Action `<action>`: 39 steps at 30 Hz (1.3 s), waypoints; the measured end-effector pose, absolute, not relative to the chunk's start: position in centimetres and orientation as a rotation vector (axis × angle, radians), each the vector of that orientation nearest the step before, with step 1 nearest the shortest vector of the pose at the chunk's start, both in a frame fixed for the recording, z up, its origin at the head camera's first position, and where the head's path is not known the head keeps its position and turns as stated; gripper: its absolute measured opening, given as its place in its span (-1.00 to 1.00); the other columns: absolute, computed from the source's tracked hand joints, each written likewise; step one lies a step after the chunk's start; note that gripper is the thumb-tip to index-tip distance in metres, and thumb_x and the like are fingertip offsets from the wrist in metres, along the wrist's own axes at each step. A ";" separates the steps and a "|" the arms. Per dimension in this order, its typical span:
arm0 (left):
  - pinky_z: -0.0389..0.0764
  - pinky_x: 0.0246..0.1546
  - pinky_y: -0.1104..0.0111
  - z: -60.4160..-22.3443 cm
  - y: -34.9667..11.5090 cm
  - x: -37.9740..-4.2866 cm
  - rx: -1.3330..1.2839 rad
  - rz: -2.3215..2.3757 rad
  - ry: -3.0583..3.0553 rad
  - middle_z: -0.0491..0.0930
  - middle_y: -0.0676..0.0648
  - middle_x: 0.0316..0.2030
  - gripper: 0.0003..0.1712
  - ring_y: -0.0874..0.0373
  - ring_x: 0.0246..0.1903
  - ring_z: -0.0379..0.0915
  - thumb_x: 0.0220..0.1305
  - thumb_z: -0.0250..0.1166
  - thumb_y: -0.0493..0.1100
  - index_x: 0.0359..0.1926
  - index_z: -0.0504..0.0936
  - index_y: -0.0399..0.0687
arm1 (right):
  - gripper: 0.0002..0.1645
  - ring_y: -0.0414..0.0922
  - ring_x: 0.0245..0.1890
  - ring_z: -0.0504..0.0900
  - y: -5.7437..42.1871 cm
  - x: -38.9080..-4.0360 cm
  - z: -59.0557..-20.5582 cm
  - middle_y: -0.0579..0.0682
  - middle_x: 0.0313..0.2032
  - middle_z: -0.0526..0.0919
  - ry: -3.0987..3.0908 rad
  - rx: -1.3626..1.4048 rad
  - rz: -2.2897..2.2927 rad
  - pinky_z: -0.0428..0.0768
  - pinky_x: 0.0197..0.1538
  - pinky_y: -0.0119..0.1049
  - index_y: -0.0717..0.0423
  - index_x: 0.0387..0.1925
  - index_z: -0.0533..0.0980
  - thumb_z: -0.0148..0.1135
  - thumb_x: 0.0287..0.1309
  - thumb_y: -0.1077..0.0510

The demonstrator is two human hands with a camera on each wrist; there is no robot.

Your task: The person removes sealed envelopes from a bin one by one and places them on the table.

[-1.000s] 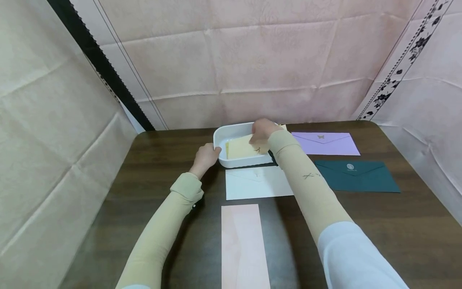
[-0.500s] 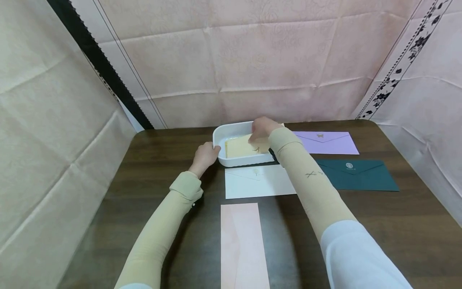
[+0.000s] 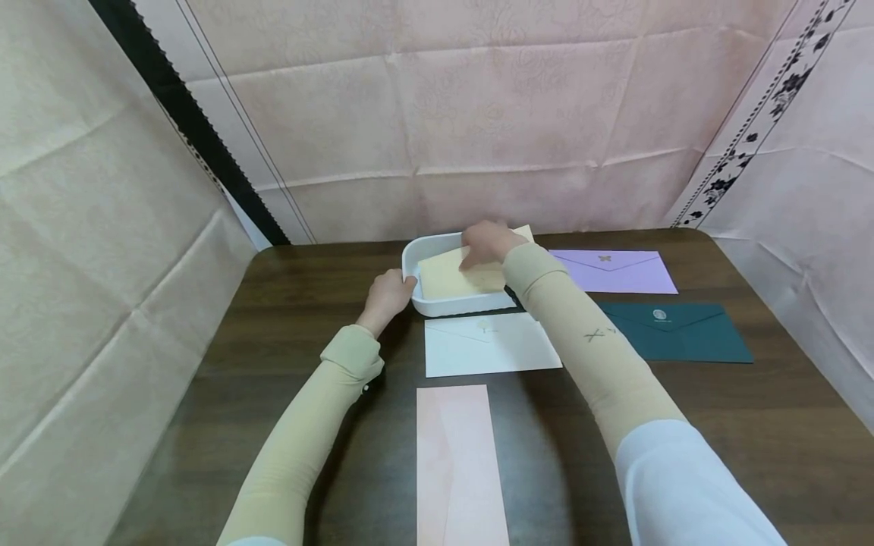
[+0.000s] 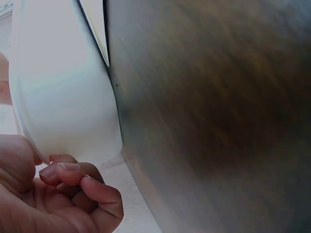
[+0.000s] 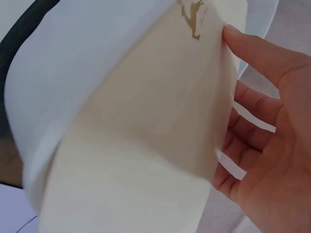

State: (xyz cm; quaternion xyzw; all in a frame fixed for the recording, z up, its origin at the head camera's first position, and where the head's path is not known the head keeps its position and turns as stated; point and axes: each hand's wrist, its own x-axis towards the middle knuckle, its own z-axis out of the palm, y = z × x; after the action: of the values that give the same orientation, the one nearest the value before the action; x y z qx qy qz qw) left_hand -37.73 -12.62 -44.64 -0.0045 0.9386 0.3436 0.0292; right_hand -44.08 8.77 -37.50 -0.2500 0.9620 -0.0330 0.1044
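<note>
At the back of the table, a white plastic tray (image 3: 464, 306) stands with a cream envelope (image 3: 451, 277) in it. My left hand (image 3: 387, 297) holds the tray's left end; in the left wrist view its fingers curl close against the tray wall (image 4: 63, 92). My right hand (image 3: 488, 241) reaches into the tray and pinches the cream envelope by its long edge. The right wrist view shows the thumb (image 5: 252, 46) on the envelope's face, near a gold print (image 5: 193, 19), and the other fingers behind it. The envelope sits tilted, one corner above the tray's back rim.
Just in front of the tray lies a white envelope (image 3: 478, 349), partly under my right forearm. A pale pink envelope (image 3: 454, 455) lies lengthwise nearer me. Purple (image 3: 617, 277) and dark green (image 3: 683, 341) envelopes lie to the right. Cloth curtains (image 3: 437, 136) hang beyond the brown table (image 3: 328, 296).
My right hand has shifted slightly left with the cream envelope, which has slid left and tilted, its far right corner now higher. The left hand has stayed on the tray.
</note>
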 end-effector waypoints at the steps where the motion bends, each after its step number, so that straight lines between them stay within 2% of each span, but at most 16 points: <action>1: 0.34 -0.55 0.36 -44.7 -12.6 -37.7 -0.014 1.066 2.892 0.40 -0.08 -0.56 -0.61 0.10 -0.58 0.31 0.54 0.01 -0.08 -0.05 0.63 -0.31 | -0.56 0.05 0.07 0.53 8.5 -44.0 -37.5 0.02 -0.02 0.69 2.835 -0.751 -0.098 0.20 0.29 0.14 0.13 -0.05 0.62 0.42 0.17 -0.08; 3: 0.34 -0.55 0.36 -44.7 -12.7 -37.7 -0.009 1.067 2.894 0.40 -0.08 -0.57 -0.62 0.09 -0.58 0.30 0.54 0.01 -0.08 -0.08 0.63 -0.30 | -0.53 0.04 0.07 0.53 8.0 -43.8 -37.4 0.02 -0.01 0.68 2.836 -0.777 -0.103 0.19 0.30 0.15 0.14 -0.01 0.61 0.43 0.16 -0.06; 6: 0.34 -0.56 0.35 -44.7 -12.7 -37.7 0.001 1.054 2.904 0.40 -0.08 -0.57 -0.62 0.09 -0.58 0.31 0.54 -0.01 -0.09 -0.15 0.63 -0.29 | -0.52 0.02 0.00 0.54 7.2 -43.4 -37.4 0.03 -0.07 0.67 2.843 -0.812 -0.108 0.29 0.25 0.10 0.16 0.01 0.60 0.44 0.16 -0.03; 10: 0.36 -0.54 0.34 -44.8 -12.7 -37.8 0.006 1.043 2.910 0.41 -0.08 -0.56 -0.62 0.09 -0.57 0.32 0.52 -0.02 -0.08 -0.23 0.61 -0.26 | -0.55 -0.01 -0.15 0.52 6.3 -42.6 -37.3 0.02 -0.17 0.64 2.839 -0.833 -0.128 0.46 0.09 -0.05 0.16 0.02 0.58 0.43 0.18 0.01; 15: 0.37 -0.52 0.33 -44.9 -12.8 -38.0 -0.001 1.047 2.897 0.41 -0.08 -0.55 -0.63 0.08 -0.56 0.33 0.52 -0.02 -0.06 -0.26 0.59 -0.22 | -0.56 -0.05 -0.21 0.50 5.3 -41.9 -37.3 0.00 -0.19 0.63 2.825 -0.869 -0.133 0.48 -0.03 -0.13 0.13 0.09 0.53 0.37 0.25 0.04; 20: 0.36 -0.51 0.32 -44.6 -12.8 -37.8 0.010 1.047 2.911 0.41 -0.08 -0.55 -0.62 0.07 -0.55 0.33 0.51 -0.02 -0.06 -0.29 0.58 -0.22 | -0.59 -0.05 -0.23 0.50 4.9 -41.7 -37.2 0.00 -0.20 0.62 2.843 -0.920 -0.106 0.49 -0.05 -0.14 0.14 0.10 0.52 0.32 0.30 0.05; 25: 0.38 -0.50 0.33 -44.7 -12.7 -37.8 -0.001 1.063 2.887 0.43 -0.10 -0.52 -0.61 0.07 -0.54 0.34 0.53 -0.03 -0.05 -0.20 0.60 -0.24 | -0.58 -0.05 -0.23 0.49 4.9 -41.4 -37.2 0.01 -0.19 0.62 2.848 -0.943 -0.079 0.49 -0.05 -0.15 0.16 0.11 0.52 0.30 0.33 0.04; 30: 0.37 -0.51 0.33 -44.7 -12.7 -37.9 0.011 1.049 2.896 0.42 -0.09 -0.53 -0.62 0.07 -0.54 0.34 0.53 -0.03 -0.06 -0.22 0.60 -0.24 | -0.58 -0.05 -0.20 0.49 5.1 -41.1 -36.9 0.00 -0.17 0.61 2.835 -0.955 -0.087 0.49 -0.02 -0.15 0.15 0.12 0.52 0.28 0.35 0.03; 39: 0.36 -0.49 0.32 -44.5 -12.7 -37.6 0.013 1.037 2.914 0.40 -0.09 -0.53 -0.62 0.05 -0.52 0.33 0.51 -0.02 -0.06 -0.21 0.59 -0.28 | -0.71 -0.01 -0.14 0.59 6.6 -40.3 -36.0 0.03 -0.16 0.66 2.821 -1.000 -0.100 0.53 0.06 -0.11 0.15 -0.01 0.56 0.27 0.34 0.07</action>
State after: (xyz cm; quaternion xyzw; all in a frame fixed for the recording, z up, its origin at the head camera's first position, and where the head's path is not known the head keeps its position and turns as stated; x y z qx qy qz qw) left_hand -37.62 -12.68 -44.53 0.0041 0.9418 0.3351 0.0243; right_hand -40.30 6.57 -36.00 -0.3330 0.9395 -0.0334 0.0737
